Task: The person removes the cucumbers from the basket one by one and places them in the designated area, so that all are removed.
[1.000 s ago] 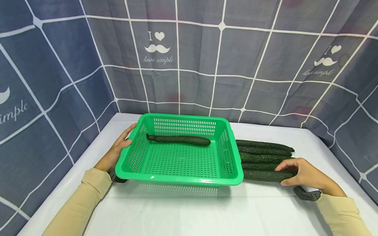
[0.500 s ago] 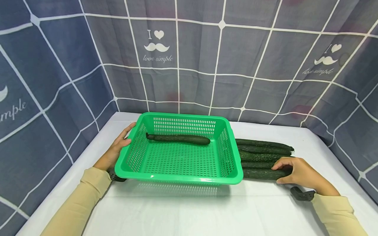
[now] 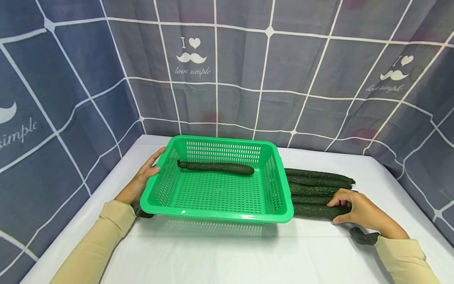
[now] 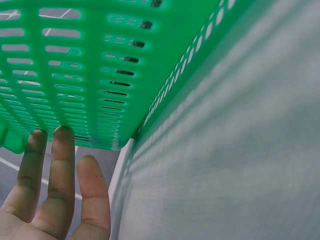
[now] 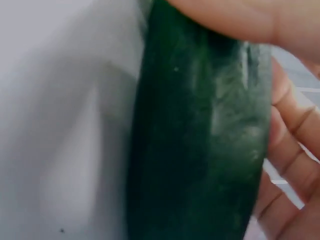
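A green plastic basket with slotted walls stands on the white-covered table. Inside, near its back wall, lies one dark green cucumber. My left hand touches the basket's left side, its fingers mostly straight; in the left wrist view the fingertips reach the slotted wall. On the right, my right hand grips the right end of the nearest cucumber, thumb in front and fingers behind. That cucumber fills the middle of the right wrist view. Its left end is hidden by the basket rim.
Several more cucumbers lie side by side behind the gripped one, right of the basket, their left ends hidden by it. The white tablecloth runs along the front. A grey checked curtain encloses the back and sides.
My right hand has shifted slightly left along the nearest cucumber and its fingers have closed in on it. The left hand and basket have stayed in place.
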`<state>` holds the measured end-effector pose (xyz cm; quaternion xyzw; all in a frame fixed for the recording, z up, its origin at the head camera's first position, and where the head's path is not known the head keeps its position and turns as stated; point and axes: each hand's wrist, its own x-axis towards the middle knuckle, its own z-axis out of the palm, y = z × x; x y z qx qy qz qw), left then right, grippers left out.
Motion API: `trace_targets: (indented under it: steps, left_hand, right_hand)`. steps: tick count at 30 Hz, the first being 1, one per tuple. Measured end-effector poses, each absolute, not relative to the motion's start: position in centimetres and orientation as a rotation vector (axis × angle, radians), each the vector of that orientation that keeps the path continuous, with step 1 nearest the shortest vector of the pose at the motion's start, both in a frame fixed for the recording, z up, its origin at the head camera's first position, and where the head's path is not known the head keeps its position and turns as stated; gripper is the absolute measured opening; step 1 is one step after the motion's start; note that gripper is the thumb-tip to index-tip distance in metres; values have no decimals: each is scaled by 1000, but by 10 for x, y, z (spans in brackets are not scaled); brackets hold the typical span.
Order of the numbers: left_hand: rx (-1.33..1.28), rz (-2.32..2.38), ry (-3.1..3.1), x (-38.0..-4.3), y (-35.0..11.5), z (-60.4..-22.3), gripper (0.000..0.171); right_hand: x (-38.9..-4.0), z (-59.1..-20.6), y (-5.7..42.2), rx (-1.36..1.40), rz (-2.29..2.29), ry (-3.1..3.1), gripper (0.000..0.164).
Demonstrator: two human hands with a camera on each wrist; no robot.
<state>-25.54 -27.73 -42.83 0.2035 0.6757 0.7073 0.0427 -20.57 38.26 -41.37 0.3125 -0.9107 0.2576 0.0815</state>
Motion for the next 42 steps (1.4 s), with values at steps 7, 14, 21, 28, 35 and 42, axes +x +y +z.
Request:
trace_targets:
  steps: [7, 14, 21, 28, 35, 42]
  left_hand:
    - [587, 2112, 2151, -257, -273, -428, 71]
    - [575, 2102, 2153, -257, -272, -427, 72]
    - [559, 2028, 2251, -257, -274, -424, 74]
    - [566, 2039, 2248, -257, -274, -424, 74]
    - [581, 2049, 2261, -258, -274, -425, 76]
    - [568, 2074, 2217, -255, -276, -426, 74]
  right_hand:
    - [-206, -414, 392, 1065, 833, -2648, 48]
    - [-205, -410, 396, 1070, 855, -2691, 42]
    - [-204, -408, 396, 1050, 868, -2722, 39]
    - [-204, -397, 391, 1098, 1185, -2702, 34]
    - [-201, -377, 382, 1105, 1466, -2700, 36]
    - [-203, -363, 368, 1089, 1601, -2719, 33]
